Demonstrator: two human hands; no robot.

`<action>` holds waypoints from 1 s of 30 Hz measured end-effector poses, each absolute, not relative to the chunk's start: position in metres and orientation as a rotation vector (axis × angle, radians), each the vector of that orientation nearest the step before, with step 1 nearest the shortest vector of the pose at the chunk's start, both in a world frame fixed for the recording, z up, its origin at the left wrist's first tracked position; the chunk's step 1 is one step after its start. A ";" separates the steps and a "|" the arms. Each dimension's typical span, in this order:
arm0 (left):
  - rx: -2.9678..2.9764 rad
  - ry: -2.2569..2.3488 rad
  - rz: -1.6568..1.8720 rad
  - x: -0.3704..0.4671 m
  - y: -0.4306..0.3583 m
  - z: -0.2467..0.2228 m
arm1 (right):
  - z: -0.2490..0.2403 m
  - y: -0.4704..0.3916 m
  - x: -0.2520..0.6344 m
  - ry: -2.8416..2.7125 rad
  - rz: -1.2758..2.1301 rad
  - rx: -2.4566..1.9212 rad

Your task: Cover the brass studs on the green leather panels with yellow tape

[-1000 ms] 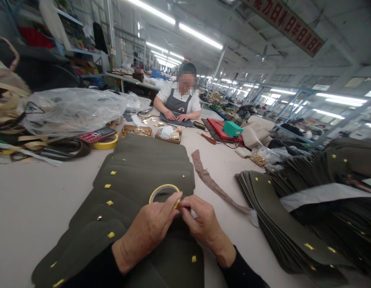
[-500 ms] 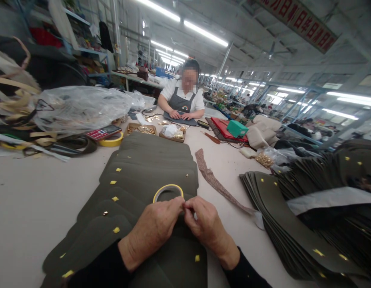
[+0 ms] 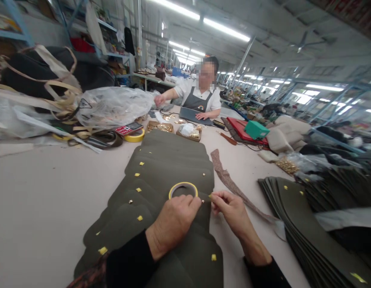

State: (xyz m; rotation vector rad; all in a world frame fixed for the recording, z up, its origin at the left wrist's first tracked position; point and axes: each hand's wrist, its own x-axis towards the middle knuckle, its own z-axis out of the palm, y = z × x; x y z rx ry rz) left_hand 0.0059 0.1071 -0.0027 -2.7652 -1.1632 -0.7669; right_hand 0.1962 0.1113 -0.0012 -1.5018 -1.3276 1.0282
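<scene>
My left hand (image 3: 176, 216) is closed round the near edge of a roll of yellow tape (image 3: 183, 184). To its right, my right hand (image 3: 233, 212) pinches a small piece of yellow tape (image 3: 211, 196) between thumb and fingertips. Both are over overlapping dark green panels (image 3: 173, 154), spread in a stepped row on the table. Between the hands, a small metal stud (image 3: 203, 201) shows on a panel. Another stud (image 3: 130, 201) and several yellow tape squares (image 3: 139, 218) lie along the panels' left side.
A brown fabric strip (image 3: 230, 184) lies right of the panels, beside a fanned stack of green pieces (image 3: 296, 216). Boxes of gold fittings (image 3: 160, 127), a second tape roll (image 3: 134, 137) and a plastic bag (image 3: 113, 106) stand farther back. A co-worker (image 3: 200, 96) sits opposite.
My hands have come apart; the right now holds a tape piece off to the right. The view has turned left. The co-worker's one arm has reached out sideways.
</scene>
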 end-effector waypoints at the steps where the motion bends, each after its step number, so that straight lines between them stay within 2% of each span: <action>1: -2.753 -1.216 -0.667 0.005 0.109 -0.003 | -0.001 0.112 0.200 -1.339 1.064 -1.498; 4: -2.777 -1.282 -0.466 0.004 0.114 -0.005 | -0.004 0.112 0.203 -1.434 1.069 -1.547; 10: -2.852 -1.290 -0.365 0.005 0.115 -0.006 | -0.006 0.112 0.191 -1.763 0.693 -1.620; 16: -2.840 -1.296 -0.386 0.006 0.114 -0.007 | -0.010 0.115 0.183 -1.992 0.428 -1.639; 22: -2.829 -1.273 -0.453 0.006 0.114 -0.011 | -0.011 0.115 0.190 -1.945 0.371 -1.705; 30: -2.830 -1.282 -0.518 0.004 0.108 -0.007 | -0.019 0.105 0.201 -2.311 0.101 -1.261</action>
